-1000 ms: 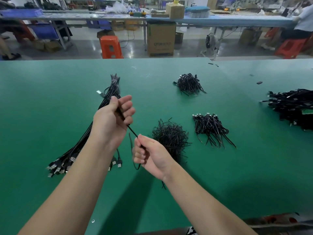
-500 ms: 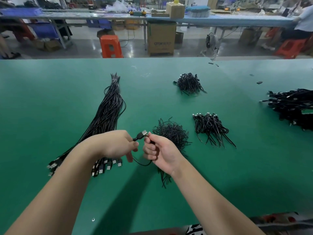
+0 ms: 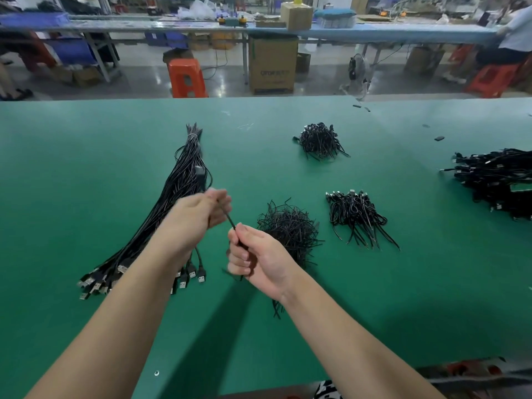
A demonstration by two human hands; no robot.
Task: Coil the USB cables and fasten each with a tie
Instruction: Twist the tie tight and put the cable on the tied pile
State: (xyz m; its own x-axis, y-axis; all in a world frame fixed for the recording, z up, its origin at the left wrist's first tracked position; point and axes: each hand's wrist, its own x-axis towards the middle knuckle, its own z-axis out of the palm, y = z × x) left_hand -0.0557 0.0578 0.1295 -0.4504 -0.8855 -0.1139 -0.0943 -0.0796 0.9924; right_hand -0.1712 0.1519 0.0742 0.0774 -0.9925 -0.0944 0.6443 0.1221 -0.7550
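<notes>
One black USB cable (image 3: 229, 222) runs taut between my two hands above the green table (image 3: 86, 168). My left hand (image 3: 198, 217) grips its upper part, fingers curled and blurred. Lower and to the right, my right hand (image 3: 256, 259) holds the folded cable in its fist, with a short end sticking out below. A long bundle of straight USB cables (image 3: 172, 197) lies at the left, plugs toward me, partly hidden by my left forearm. The pile of black ties (image 3: 289, 226) sits just right of my right hand.
Finished coiled cables lie in a heap (image 3: 357, 217) to the right of the ties and in another heap (image 3: 321, 141) farther back. A large pile of black cables (image 3: 495, 180) is at the right edge. Orange stools and a cardboard box (image 3: 272, 64) stand beyond the table.
My left hand has risen and moved away from my right, pulling the cable taut between them. Half a second ago both hands were together, low, with the plug showing.
</notes>
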